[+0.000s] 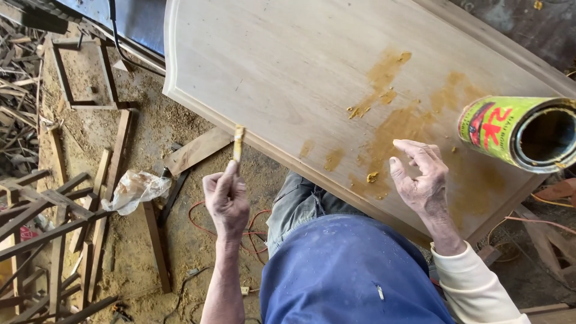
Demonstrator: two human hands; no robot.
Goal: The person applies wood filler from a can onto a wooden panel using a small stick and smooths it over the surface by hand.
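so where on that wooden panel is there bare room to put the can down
The upper left of the wooden panel is bare, from its left edge across to the yellow smears. It is crowded lower right: smears, the right hand and the open can. The left hand, off the panel, holds a smeared stick.

The left hand (226, 199) is raised off the panel's edge, fingers curled into a loose fist, thumb pressed up along what it pinches, forearm bare. The right hand (422, 177) hovers empty, palm turned inward, fingers (414, 146) bent and slightly spread, wrist emerging from a cream sleeve
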